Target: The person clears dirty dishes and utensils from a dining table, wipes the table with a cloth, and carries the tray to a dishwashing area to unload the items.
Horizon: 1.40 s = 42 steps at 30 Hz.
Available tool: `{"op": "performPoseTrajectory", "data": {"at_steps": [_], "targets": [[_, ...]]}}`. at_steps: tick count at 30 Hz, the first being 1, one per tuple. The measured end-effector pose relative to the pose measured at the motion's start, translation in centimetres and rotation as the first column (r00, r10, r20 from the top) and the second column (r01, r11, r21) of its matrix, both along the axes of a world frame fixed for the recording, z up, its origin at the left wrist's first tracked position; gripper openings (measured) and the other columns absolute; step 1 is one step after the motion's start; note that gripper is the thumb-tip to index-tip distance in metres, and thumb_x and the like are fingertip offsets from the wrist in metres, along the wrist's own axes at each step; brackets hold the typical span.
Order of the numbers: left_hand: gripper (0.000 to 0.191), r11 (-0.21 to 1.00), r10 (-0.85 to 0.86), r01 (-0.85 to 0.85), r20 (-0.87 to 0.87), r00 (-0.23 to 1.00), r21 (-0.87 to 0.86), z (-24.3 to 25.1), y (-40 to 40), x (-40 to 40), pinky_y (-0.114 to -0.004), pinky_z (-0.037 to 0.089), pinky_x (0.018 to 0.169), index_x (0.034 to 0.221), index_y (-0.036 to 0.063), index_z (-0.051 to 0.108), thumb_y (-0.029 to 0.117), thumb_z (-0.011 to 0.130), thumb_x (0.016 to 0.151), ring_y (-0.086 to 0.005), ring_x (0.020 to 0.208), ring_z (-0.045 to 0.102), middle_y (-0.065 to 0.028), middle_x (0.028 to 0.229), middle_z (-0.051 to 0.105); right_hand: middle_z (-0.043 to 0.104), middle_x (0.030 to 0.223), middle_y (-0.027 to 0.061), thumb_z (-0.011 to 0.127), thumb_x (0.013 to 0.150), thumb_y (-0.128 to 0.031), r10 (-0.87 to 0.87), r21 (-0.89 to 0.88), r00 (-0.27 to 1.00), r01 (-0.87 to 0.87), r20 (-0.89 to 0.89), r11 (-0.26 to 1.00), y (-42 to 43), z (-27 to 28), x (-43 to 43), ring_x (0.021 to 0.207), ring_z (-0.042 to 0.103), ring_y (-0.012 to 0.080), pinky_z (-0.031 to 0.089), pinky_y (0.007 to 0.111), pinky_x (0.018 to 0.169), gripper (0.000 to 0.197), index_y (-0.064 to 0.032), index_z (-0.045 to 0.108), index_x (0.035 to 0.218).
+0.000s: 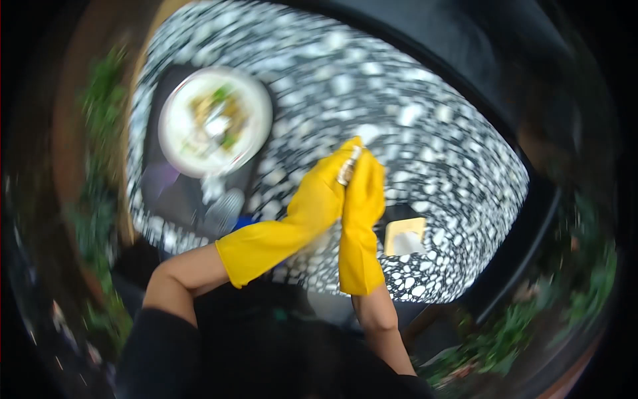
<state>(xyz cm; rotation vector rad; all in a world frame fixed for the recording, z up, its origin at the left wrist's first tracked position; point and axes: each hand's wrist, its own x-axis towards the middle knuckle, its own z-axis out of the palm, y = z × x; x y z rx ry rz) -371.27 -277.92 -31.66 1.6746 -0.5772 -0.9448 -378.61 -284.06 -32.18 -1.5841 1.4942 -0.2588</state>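
Note:
Both my hands wear long yellow rubber gloves and meet over the black-and-white terrazzo-patterned table (448,189). Between my left hand (324,184) and my right hand (366,179) a small crumpled white and brown piece (348,167), perhaps a wrapper or tissue, is pinched. At the left a dark tray (154,194) holds a white plate (174,129) with food scraps and a crumpled white item on it. A clear plastic cup (225,209) lies on its side near the tray's lower edge, next to a crumpled white tissue (213,187). The picture is blurred.
Right of my right hand a yellow square item (405,227) with a whitish piece on it lies on the table, beside something dark. Something blue (244,222) shows by my left forearm. Dark seating borders the table's far and right sides; green plants stand around.

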Motion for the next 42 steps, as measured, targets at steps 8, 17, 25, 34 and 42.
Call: {"op": "performPoseTrajectory", "data": {"at_steps": [8,17,25,34,42], "targets": [[0.045,0.920,0.393,-0.391,0.130,0.910,-0.042,7.1,23.0,5.6,-0.038,0.035,0.112,0.142,0.0005,0.045,-0.002,0.051,0.097,-0.0280,0.136,0.045,-0.0152,0.149,0.045,0.067,0.112,0.0174,0.069,0.078,0.005,0.704,-0.637,0.686,-0.462,0.183,0.617,18.9,6.5,10.9,0.081,0.062,0.0305,0.053,0.033,0.065,0.026,0.0034,0.062,0.103],[0.049,0.896,0.359,-0.412,-0.273,0.892,-0.168,3.4,29.9,13.3,-0.032,0.033,0.113,0.145,0.0023,0.043,0.003,0.054,0.098,-0.0213,0.137,0.042,-0.0085,0.152,0.042,0.069,0.101,0.0172,0.064,0.093,-0.019,0.586,-0.596,0.810,-0.457,0.027,0.660,26.8,5.2,17.6,0.085,0.063,0.0324,0.053,0.039,0.074,0.023,-0.0053,0.068,0.111],[0.072,0.927,0.171,-0.078,-0.230,0.958,0.366,-1.0,30.2,16.3,-0.036,0.054,0.082,0.155,0.0309,0.029,0.014,0.061,0.092,-0.0276,0.099,0.068,-0.0144,0.132,0.061,0.069,0.108,0.0212,0.058,0.095,-0.035,0.502,-0.353,0.816,-0.577,-0.287,0.737,26.0,3.1,17.4,0.103,0.064,0.0392,0.051,0.046,0.090,0.035,-0.0107,0.067,0.119],[0.057,0.932,0.033,0.052,-0.227,0.973,0.358,2.5,31.6,17.1,-0.027,0.053,0.074,0.153,0.0124,0.036,0.017,0.056,0.100,-0.0146,0.093,0.065,-0.0115,0.128,0.065,0.070,0.108,0.0154,0.067,0.089,-0.011,0.457,-0.489,0.888,-0.375,0.054,0.787,28.7,9.3,11.1,0.095,0.067,0.0364,0.054,0.043,0.081,0.032,-0.0054,0.065,0.120],[0.042,0.994,-0.053,0.056,-0.028,0.998,0.096,8.7,34.1,13.2,-0.030,0.050,0.093,0.146,0.0091,0.047,0.016,0.050,0.105,-0.0191,0.107,0.062,-0.0118,0.135,0.059,0.060,0.124,0.0217,0.077,0.078,-0.017,0.161,-0.506,0.969,-0.236,-0.189,0.829,29.3,2.8,-1.8,0.106,0.062,0.0401,0.053,0.044,0.085,0.050,-0.0086,0.060,0.125]]}}
